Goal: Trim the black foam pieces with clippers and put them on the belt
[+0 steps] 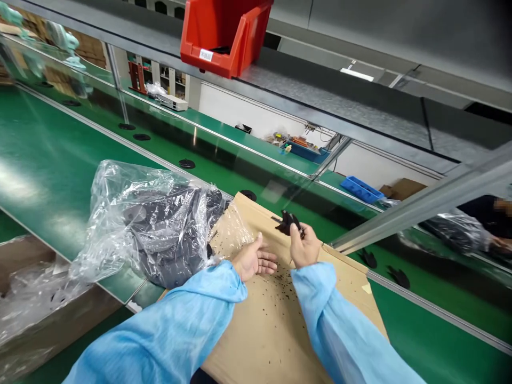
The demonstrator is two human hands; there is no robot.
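Note:
My right hand [304, 247] is closed round a small black plastic part [288, 221], held just above the far edge of a flat cardboard sheet [276, 330]. My left hand [254, 260] hovers over the cardboard with fingers stretched out and nothing in it. It is close beside a clear plastic bag [152, 218] full of dark parts that lies partly on the cardboard. Tiny black bits are scattered over the cardboard between my hands. Both arms wear light blue sleeves.
A green conveyor belt [48, 170] runs left to right behind the cardboard, with single black parts [186, 164] lying along it. A red bin [224, 34] sits on the shelf above. Blue trays [360, 188] stand beyond. Another person sits at far right [488, 218]. A cardboard box [36, 314] stands at lower left.

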